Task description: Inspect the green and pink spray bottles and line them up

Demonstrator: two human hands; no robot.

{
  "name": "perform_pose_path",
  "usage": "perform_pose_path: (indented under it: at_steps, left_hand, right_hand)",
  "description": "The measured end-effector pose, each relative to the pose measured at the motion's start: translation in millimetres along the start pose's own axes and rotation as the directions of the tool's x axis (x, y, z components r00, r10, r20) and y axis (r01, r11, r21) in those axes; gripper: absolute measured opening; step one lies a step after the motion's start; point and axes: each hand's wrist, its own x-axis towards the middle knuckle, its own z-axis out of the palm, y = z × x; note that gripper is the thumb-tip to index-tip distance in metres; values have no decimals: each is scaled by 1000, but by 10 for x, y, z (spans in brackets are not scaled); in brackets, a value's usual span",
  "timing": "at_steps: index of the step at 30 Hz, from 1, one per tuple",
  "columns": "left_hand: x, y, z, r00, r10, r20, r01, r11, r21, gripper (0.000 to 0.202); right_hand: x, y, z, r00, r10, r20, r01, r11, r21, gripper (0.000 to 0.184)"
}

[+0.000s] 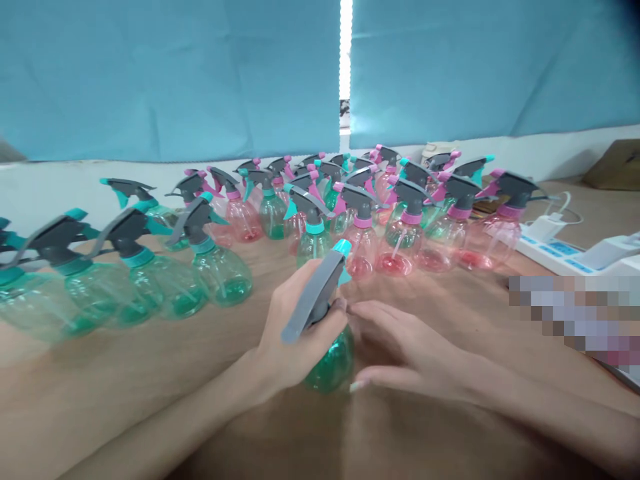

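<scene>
My left hand [295, 327] is wrapped around the neck of a green spray bottle [327, 367] with a grey and teal trigger head. The bottle is at the table's front middle; part of its body and neck is hidden by that hand. My right hand [410, 347] is to the right of the bottle, thumb and fingers apart, its fingertips close to the bottle's side; I cannot tell whether they touch it. Just beyond my hands are another green spray bottle [314, 243] with a teal collar and a pink spray bottle [361, 247] with a pink collar.
To the left, several green spray bottles [223, 277] form a row. Pink and green bottles crowd the back, with a pink bottle [503, 233] at the right end. A white power strip [555, 250] with plugs lies right on the brown table [240, 413]. Blue curtains [175, 80] hang behind.
</scene>
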Motion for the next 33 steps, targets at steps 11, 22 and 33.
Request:
perform_pose_path:
  at_steps: [11,22,33]
  left_hand:
    - [-9,-103,-103,996,88,14,-87,994,-60,28]
    - [-165,-363,-711,999,14,-42,-20,990,-138,48]
    - [-202,-200,-1167,972,10,-237,27,988,155,28]
  right_hand:
    - [319,-352,246,990,-8,-144,5,1000,-19,50]
    - [951,-352,400,989,5,-145,-38,974,-225,54]
    - [1477,-184,452,990,-4,-139,-34,962,-269,68]
